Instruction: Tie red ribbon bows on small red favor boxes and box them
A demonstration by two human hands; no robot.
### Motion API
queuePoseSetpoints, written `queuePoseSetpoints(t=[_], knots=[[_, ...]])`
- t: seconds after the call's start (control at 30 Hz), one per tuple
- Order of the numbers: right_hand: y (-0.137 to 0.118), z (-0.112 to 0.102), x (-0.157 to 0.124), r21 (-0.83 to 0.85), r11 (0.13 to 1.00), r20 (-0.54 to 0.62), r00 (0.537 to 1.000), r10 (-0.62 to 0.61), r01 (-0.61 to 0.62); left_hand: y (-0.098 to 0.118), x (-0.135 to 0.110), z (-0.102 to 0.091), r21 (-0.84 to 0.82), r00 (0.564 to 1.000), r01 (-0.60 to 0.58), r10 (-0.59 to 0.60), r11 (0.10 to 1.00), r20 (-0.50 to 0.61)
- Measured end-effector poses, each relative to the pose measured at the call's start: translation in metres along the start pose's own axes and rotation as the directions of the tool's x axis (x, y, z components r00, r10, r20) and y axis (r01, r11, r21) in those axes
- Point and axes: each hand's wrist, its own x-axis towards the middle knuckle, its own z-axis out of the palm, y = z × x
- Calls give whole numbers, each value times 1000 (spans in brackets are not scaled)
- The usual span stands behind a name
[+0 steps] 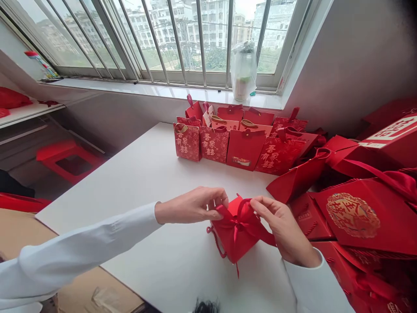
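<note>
A container in a clear plastic bag [241, 71] stands on the white windowsill [182, 93] of a barred window [127, 39], pale buildings [213, 19] visible beyond; here inside, a red stool [54, 153] and brown cardboard [80, 284] flank the tabletop [130, 174].

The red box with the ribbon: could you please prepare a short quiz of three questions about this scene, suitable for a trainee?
1. True or false: the left hand and the right hand both touch the ribbon on the box.
2. Which seat shows at the left side of the picture: (a) a wooden bench, (b) a red stool, (c) a blue chair?
3. Fill in: red packages stand in rows near the window, on a white ____.

Key: 1 true; 2 b; 3 table.
</note>
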Motion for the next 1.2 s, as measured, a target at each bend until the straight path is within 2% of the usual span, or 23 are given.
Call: queuePoseSetpoints(t=[0.07, 0.1, 0.17, 0.23, 0.27, 0.33, 0.4, 0.5, 0.6, 0.7, 0.77, 0.83, 0.9, 0.97, 1.0, 1.1, 1.13, 1.2], knots=[[1, 1, 0, 92, 995, 51, 998, 35, -40, 0, -3, 0, 20, 1000, 11, -10, 1000, -15], [2, 2, 0, 62, 998, 31, 999, 13, -15, 0, -3, 1, 34, 1000, 19, -18, 999, -24], [3, 4, -1, -135, 987, -82, 991, -102, 90, -2, -5, 3, 74, 998, 33, -29, 997, -59], [4, 7, -2, -389, 906, -190, 948, -256, 167, -2, -6, 7, 123, 994, 33, -20, 992, -110], [4, 8, -3, -481, 857, -216, 923, -318, 183, -2, -6, 8, 145, 991, 28, -9, 989, -131], [4, 9, -5, -561, 801, -212, 899, -383, 209, -1, -8, 12, 171, 988, 14, 12, 985, -151], [6, 7, -7, -548, 804, -187, 903, -388, 231, 1, -11, 14, 185, 987, 0, 30, 983, -160], [15, -3, -13, -408, 881, -202, 917, -344, 241, 4, -18, 13, 220, 984, 13, 26, 976, -176], [26, -13, -23, -261, 941, -260, 923, -283, 215, 5, -26, 8, 254, 987, 75, -35, 964, -159], [33, -18, -35, -215, 959, -306, 920, -244, 183, 10, -29, 4, 262, 982, 150, -114, 953, -150], [34, -17, -41, -206, 961, -310, 919, -243, 185, 16, -27, 4, 302, 971, 183, -124, 936, -204], [31, -15, -45, -226, 955, -304, 918, -255, 191, 25, -24, 9, 395, 960, 152, -40, 906, -278], [29, -14, -47, -266, 947, -288, 922, -258, 182, 35, -22, 18, 520, 958, 54, 103, 852, -268], [28, -14, -48, -289, 943, -269, 931, -245, 164, 41, -22, 30, 664, 951, -95, 264, 742, -160], [28, -15, -48, -288, 944, -261, 936, -238, 160, 42, -22, 36, 733, 934, -174, 346, 658, -89], [31, -16, -50, -293, 938, -251, 932, -263, 185, 36, -20, 53, 878, 833, -310, 549, 364, 66], [31, -16, -51, -316, 927, -255, 923, -289, 203, 31, -19, 58, 900, 802, -316, 591, 300, 85], [32, -14, -54, -412, 878, -288, 879, -380, 244, 20, -16, 65, 917, 760, -301, 646, 262, 65]])
